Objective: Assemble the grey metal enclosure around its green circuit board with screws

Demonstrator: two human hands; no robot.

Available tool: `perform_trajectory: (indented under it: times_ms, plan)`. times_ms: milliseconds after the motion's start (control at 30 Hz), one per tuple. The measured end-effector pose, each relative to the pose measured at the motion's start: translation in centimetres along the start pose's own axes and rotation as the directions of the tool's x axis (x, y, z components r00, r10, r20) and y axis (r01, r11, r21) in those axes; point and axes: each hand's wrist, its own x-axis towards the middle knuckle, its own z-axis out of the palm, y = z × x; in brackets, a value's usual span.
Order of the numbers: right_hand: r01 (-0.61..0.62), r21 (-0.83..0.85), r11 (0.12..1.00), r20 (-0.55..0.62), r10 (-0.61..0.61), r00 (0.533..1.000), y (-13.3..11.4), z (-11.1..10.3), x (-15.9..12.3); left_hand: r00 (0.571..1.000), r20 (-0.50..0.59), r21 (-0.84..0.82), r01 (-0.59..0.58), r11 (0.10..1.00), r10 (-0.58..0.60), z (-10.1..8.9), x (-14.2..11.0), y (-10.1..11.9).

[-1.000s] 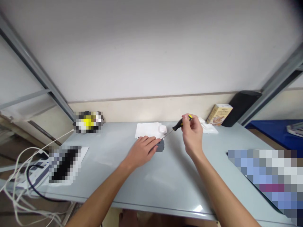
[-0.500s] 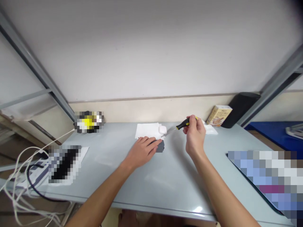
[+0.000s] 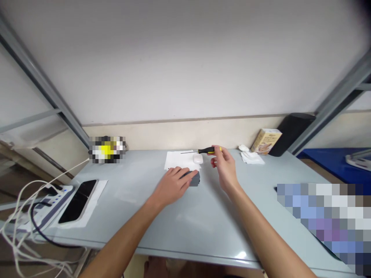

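Note:
A small dark grey block-shaped object [image 3: 195,179] lies on the table under my left hand [image 3: 173,184], whose fingers and thumb wrap over it and hide its left part. In my right hand [image 3: 225,166] is a screwdriver [image 3: 205,150] with a black and yellow handle, gripped near the handle's end. Its thin shaft points left, above a sheet of white paper [image 3: 177,159]. Beneath the screwdriver, at the paper's right edge, sits a small rounded white case [image 3: 198,159].
At the back right stand a yellowish carton [image 3: 266,141], a black cylinder [image 3: 291,133] and crumpled white tissue [image 3: 251,157]. On the left lie a phone [image 3: 78,201] and a power strip [image 3: 55,204] with tangled cables [image 3: 20,247]. A blurred-out item [image 3: 327,220] occupies the right side.
My right hand has moved left with the screwdriver, which has turned from slanting down toward the grey object to nearly level above the paper. My left hand stays on the grey object.

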Motion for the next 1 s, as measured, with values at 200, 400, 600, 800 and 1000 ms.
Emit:
perform_trajectory:
  times_ms: [200, 400, 600, 800, 1000]
  plan:
    - [-0.029, -0.034, 0.999, 0.033, 0.030, 0.999, 0.4, 0.2, -0.1, 1.000, -0.013, -0.014, -0.007, 1.000, 0.007, 0.1, 0.0, -0.1]
    - [-0.036, -0.046, 0.998, 0.021, 0.037, 0.999, 0.4, 0.1, -0.1, 0.999, -0.047, -0.083, 0.020, 0.996, -0.024, -0.3, -0.2, -0.1]
    - [-0.063, -0.060, 0.996, 0.050, 0.066, 0.997, 0.3, 0.1, -0.3, 0.951, -0.225, -0.293, 0.140, 0.946, -0.211, -0.6, -0.7, -0.7]
    - [-0.066, -0.107, 0.992, 0.128, 0.080, 0.989, 1.2, 0.3, -0.4, 0.741, -0.392, -0.431, 0.376, 0.820, -0.546, -0.6, -1.1, -3.3]
    - [-0.095, -0.202, 0.975, 0.286, 0.151, 0.946, 2.4, 0.9, -1.0, 0.688, -0.305, -0.294, 0.590, 0.752, -0.659, 0.5, -1.9, -6.1]
